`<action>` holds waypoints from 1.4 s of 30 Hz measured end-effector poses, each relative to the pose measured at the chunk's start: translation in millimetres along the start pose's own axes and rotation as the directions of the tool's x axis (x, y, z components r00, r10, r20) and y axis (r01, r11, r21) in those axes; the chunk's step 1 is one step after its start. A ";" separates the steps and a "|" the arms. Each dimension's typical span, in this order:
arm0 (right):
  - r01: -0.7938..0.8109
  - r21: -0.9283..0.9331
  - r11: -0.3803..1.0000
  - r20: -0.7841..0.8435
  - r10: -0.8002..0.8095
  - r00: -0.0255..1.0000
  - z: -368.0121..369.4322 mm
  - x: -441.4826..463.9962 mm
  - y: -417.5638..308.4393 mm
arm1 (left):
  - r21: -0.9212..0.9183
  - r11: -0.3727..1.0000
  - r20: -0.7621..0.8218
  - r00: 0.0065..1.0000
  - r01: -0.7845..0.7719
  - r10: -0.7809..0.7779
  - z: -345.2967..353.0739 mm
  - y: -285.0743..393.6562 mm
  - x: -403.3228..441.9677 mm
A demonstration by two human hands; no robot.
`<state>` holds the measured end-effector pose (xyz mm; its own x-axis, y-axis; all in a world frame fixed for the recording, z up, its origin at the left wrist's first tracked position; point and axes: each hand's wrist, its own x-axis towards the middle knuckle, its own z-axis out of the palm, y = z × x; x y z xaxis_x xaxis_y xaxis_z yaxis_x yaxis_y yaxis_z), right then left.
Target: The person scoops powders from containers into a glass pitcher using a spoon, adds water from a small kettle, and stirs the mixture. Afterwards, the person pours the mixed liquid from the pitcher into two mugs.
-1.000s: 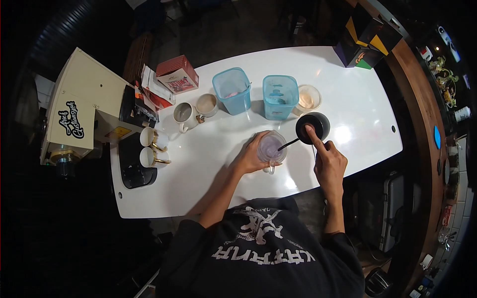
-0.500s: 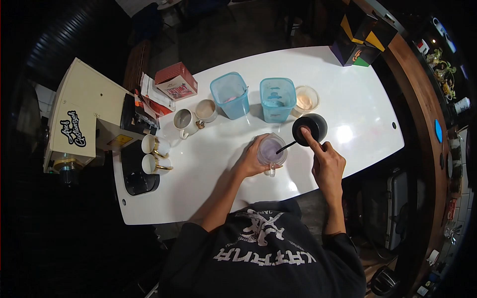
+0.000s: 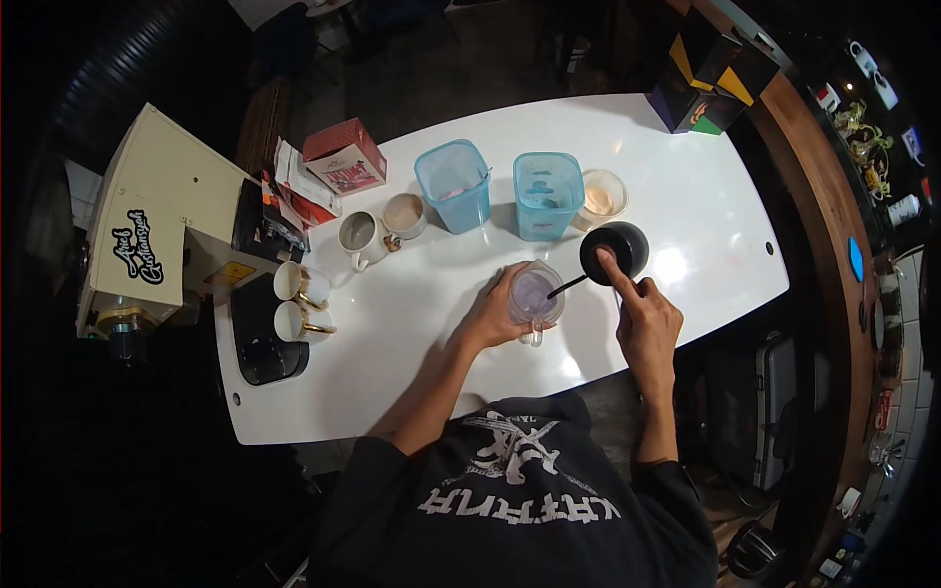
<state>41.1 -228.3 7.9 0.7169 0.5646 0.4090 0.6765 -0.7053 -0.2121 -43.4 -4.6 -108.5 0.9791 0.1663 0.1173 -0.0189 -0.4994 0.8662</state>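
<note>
My left hand (image 3: 493, 314) is wrapped round the side of a clear glass jug (image 3: 537, 284) with pale purple contents. The jug stands near the front edge of the white table, its handle toward me. My right hand (image 3: 649, 318) grips a black gooseneck kettle (image 3: 627, 245), one finger stretched onto its lid. From the kettle, the thin black spout (image 3: 569, 285) reaches over the jug's opening. Whether liquid is flowing I cannot make out. Just beyond the kettle sits a glass cup (image 3: 602, 196) holding something pale orange.
Two blue plastic containers (image 3: 456, 201) stand behind the jug. To the left are two mugs (image 3: 363, 235), two gold-handled white cups (image 3: 288, 321), a red box (image 3: 345, 162) and a cream-coloured machine (image 3: 162, 216). A dark box (image 3: 706, 83) occupies the far right corner of the table (image 3: 686, 176).
Both hands, the jug and the kettle keep nearly the same positions. The view has shifted very slightly.
</note>
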 end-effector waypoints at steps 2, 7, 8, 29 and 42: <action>0.015 0.008 1.000 -0.009 -0.015 1.000 1.6 0.0 -3.1 | -0.007 1.000 0.008 1.000 0.004 -0.004 -2.5 3.4 -0.3; -0.013 0.018 1.000 -0.045 0.014 0.999 1.2 7.9 -3.8 | -0.053 0.999 0.003 1.000 0.005 -0.005 -2.1 1.6 -0.1; -0.013 0.027 1.000 -0.069 0.014 0.998 0.8 8.8 -2.8 | -0.063 0.998 0.003 1.000 -0.003 0.003 -2.4 2.2 0.5; -0.005 -0.033 0.999 0.053 0.007 0.999 -1.5 7.0 -5.6 | 0.010 1.000 0.014 1.000 -0.014 0.014 -1.8 -4.8 -0.8; -0.013 -0.054 0.998 0.022 0.014 1.000 -1.9 11.6 -5.6 | -0.039 0.999 0.019 1.000 -0.013 0.013 -0.7 -8.8 -1.5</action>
<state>45.4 -218.6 15.5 0.7302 0.5637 0.3862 0.6569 -0.7347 -0.1696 -44.9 0.1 -115.9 0.9825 0.1430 0.1195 -0.0392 -0.4679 0.8829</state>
